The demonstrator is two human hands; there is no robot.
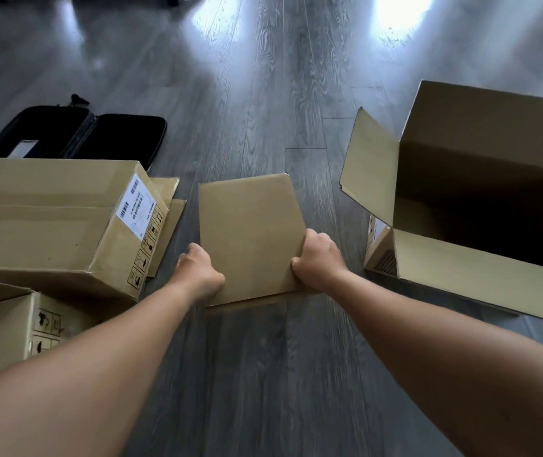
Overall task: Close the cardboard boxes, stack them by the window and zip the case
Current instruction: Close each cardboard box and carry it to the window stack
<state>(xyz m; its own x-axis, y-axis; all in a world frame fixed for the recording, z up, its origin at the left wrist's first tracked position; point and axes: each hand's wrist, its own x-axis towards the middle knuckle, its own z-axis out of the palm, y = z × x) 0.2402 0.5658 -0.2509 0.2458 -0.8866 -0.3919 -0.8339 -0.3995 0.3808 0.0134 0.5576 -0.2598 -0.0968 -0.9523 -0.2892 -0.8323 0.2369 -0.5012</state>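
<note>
Cardboard boxes were the subject of the step, and the one in hand was a small plain brown closed cardboard box (250, 239), which was on or just above the grey wood-grain plank floor (263, 374) between a larger labelled brown carton (59, 222) on the left and a large open brown carton with raised flaps (481, 206) on the right. Fingers of the left hand (197, 268) were curled over the near left edge of the small box; the fingertips were hidden beneath. Fingers of the right hand (318, 258) were curled around the near right edge, thumb on the top face. Both wrists were held straight and both forearms extended forward, converging on the box. For a sound lift, the judgement was that the grip should be kept level and symmetrical, with the fingers seated under the base so the flaps remain shut. An unzipped black rectangular fabric case (75, 135) lay open flat beyond the left carton.
</note>
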